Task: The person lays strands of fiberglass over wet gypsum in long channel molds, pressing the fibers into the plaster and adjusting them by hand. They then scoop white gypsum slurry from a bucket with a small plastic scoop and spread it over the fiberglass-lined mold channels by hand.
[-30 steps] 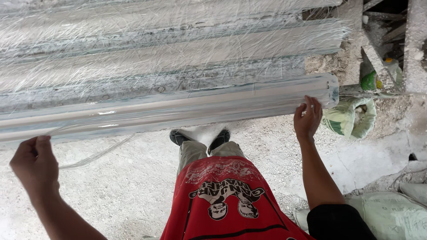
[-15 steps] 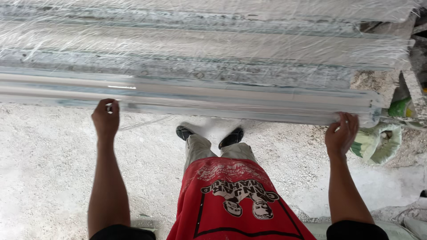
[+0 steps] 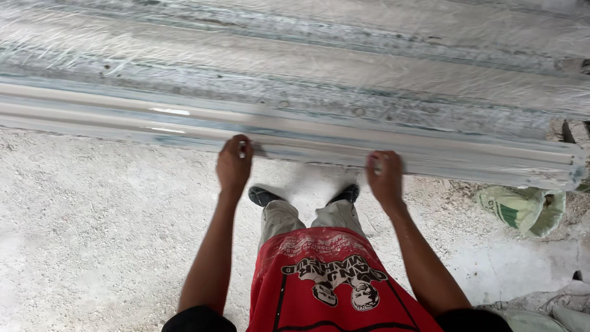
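Both hands have slid inward since the last frame | left hand [image 3: 234,163] and right hand [image 3: 385,178] clasp nearest wrapped beam [image 3: 307,138]'s lower edge | long axis left-right, right end slightly lower | stacked wrapped beams [image 3: 319,67], count unclear | one green sack [image 3: 521,208] on floor [image 3: 92,215]

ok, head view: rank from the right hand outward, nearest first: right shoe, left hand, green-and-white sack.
Measured from the right hand:
1. right shoe, just below and left of it, on the floor.
2. left hand, further left, on the same wrapped bundle of long profiles.
3. green-and-white sack, off to the right on the floor; close to the left hand's rank, slightly farther.
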